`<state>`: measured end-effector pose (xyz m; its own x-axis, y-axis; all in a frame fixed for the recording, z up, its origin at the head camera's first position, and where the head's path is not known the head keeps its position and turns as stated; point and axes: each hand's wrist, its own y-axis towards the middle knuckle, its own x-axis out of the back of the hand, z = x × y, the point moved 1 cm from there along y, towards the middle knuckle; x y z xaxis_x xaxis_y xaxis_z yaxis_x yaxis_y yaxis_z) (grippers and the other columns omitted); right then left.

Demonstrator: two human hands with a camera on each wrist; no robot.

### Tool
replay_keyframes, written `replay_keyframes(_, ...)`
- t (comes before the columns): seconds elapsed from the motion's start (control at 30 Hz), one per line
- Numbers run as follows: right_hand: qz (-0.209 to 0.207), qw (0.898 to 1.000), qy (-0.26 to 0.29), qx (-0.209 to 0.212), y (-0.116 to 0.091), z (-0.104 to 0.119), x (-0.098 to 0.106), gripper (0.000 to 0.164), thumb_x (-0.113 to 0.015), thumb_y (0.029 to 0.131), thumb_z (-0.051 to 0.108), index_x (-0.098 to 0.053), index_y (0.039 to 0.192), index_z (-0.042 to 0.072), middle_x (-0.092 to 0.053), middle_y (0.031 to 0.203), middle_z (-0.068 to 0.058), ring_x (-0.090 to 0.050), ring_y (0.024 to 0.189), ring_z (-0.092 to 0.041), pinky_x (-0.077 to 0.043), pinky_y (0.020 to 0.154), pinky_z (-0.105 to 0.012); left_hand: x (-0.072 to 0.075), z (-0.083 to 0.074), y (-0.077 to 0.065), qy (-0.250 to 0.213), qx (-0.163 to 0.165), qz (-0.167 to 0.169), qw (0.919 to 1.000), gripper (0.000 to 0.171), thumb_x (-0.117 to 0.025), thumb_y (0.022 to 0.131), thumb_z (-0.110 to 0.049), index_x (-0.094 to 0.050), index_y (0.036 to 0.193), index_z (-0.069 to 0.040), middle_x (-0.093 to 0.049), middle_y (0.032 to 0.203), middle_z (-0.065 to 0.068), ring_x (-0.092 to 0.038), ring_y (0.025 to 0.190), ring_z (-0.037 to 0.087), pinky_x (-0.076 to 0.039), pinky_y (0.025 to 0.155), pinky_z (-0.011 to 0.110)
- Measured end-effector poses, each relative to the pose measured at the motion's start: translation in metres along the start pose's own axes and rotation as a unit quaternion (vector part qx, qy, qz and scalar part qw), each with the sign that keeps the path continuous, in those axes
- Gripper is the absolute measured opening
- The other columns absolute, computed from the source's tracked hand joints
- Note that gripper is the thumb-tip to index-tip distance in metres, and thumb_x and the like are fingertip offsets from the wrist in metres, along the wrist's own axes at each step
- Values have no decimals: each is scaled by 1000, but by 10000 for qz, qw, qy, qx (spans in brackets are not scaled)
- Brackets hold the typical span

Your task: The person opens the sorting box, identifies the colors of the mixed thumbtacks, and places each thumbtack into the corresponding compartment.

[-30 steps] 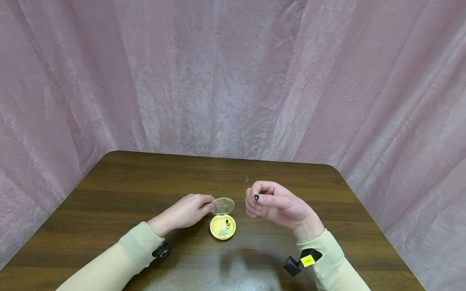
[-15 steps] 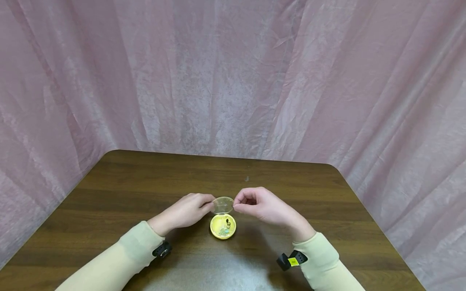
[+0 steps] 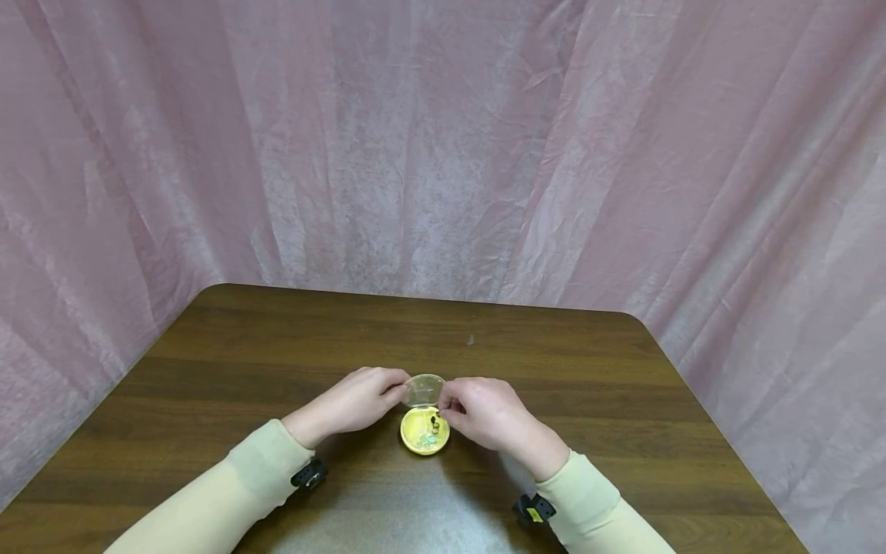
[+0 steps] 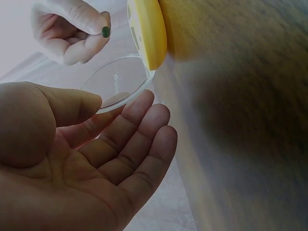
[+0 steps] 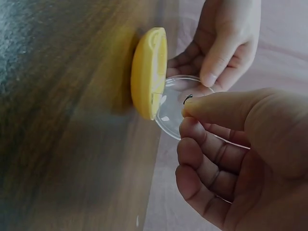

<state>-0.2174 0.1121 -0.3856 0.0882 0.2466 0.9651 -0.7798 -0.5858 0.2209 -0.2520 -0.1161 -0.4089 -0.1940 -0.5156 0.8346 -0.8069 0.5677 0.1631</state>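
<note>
Right hand [image 3: 484, 412] has moved down past the lid [image 3: 424, 390], bringing its pinched dark bit [image 4: 106, 32] near the yellow box [image 5: 139, 72]; left hand [image 3: 356, 400] pinches the lid.

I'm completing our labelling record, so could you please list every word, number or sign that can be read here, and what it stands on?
No text can be read for certain.
Clear lid of the yellow case: a short line of marks shows in the left wrist view, too small and blurred to read.
Yellow label on the black device at the right wrist: any print is unreadable.
</note>
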Motion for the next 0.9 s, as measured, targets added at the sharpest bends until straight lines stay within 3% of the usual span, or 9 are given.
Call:
replay_keyframes(0.6, 36, 9998, -164, 135, 1, -4, -14, 11, -68, 85, 22, -63, 79, 28, -50, 70, 20, -49, 63, -2, -40, 57, -25, 1, -3, -1, 36, -64, 10, 10000, 18, -52, 103, -20, -68, 95, -18, -66, 85, -7, -56, 77, 9, -45, 74, 34)
replay_keyframes(0.9, -23, 9999, -135, -60, 1, -9, -6, 7, -70, 86, 25, -66, 83, 29, -53, 73, 21, -51, 66, -1, -43, 60, -27, 1, -3, -1, 50, -43, -5, 10000, 17, -53, 102, -20, -68, 96, -18, -66, 84, -7, -56, 77, 10, -45, 74, 34)
